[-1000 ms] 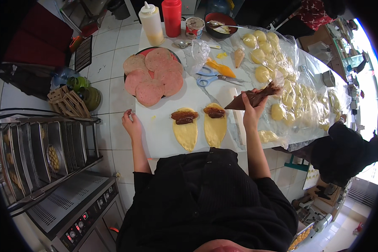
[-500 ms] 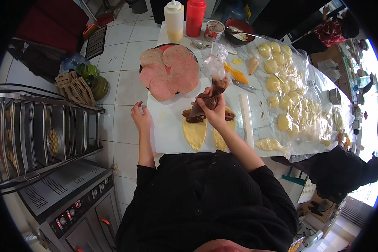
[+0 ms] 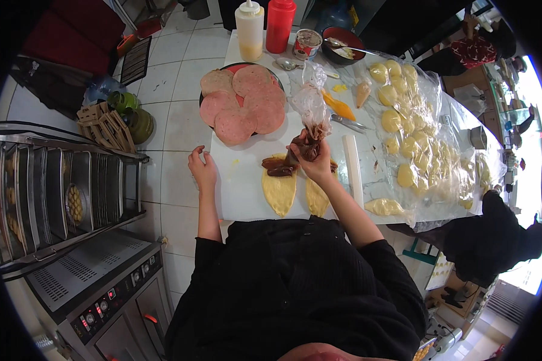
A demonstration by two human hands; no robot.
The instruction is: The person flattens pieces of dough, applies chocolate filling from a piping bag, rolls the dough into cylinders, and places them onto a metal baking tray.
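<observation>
My right hand [image 3: 314,157] is closed round a clear plastic piping bag [image 3: 312,108] of brown chocolate filling, its twisted end pointing away from me. Under it, two flattened tongues of yellow dough lie side by side; the left dough piece [image 3: 279,195] has thick brown filling [image 3: 279,167] across its far end. The right dough piece [image 3: 317,198] also carries filling, partly covered by my hand and forearm. The bag's tip is hard to make out between them. My left hand [image 3: 203,168] holds nothing at the table's left edge, its fingers loosely bent and apart.
Round pink meat slices [image 3: 247,105] overlap on a plate beyond my left hand. Squeeze bottles [image 3: 250,33], an orange piping bag [image 3: 338,106] and metal tongs [image 3: 349,123] lie farther off. A white roll [image 3: 353,168] and plastic-covered dough balls [image 3: 406,174] are at the right, near a co-worker [image 3: 485,240].
My right hand has shifted slightly right with the chocolate bag, away from the left dough piece, uncovering more of its filling. My left hand stays put. The co-worker at right has moved an arm.
</observation>
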